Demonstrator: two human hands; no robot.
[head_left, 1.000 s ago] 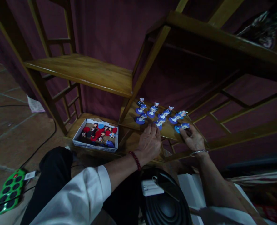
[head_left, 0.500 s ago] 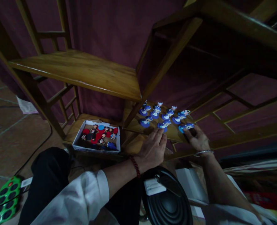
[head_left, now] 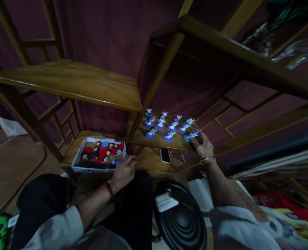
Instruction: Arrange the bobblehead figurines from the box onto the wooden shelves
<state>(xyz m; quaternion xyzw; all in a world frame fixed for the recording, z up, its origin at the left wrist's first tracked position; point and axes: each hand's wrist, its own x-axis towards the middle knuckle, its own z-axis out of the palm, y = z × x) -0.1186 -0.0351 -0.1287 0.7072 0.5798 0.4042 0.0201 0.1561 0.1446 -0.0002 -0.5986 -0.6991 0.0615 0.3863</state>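
Beside the right edge of a shallow white box [head_left: 77, 159] is my left hand [head_left: 124, 172], its fingers bent and their tips hidden. Nearest to it, partly behind the hand, lies a blue piece [head_left: 115, 162] in the box. Small red, black and blue figurines [head_left: 107, 154] lie jumbled there too. My right hand [head_left: 204, 147] has its thumb and fingers on a blue-and-white figurine [head_left: 192, 135] on a light-blue base, at the right front of the shelf. Several similar purple-based figurines [head_left: 169, 135] stand upright in rows to its left.
A wooden shelf board [head_left: 73, 83] juts out above the box. Slanted posts [head_left: 160, 74] frame the figurines' compartment. A phone [head_left: 165, 155] lies on the lower board. Close to my knees is a black ridged round object [head_left: 182, 218] with a white case [head_left: 166, 202] on it.
My left hand has left the front figurine and moved left and down to the box. The right hand stays at its figurine. The view has shifted, showing the phone and more of the right side.
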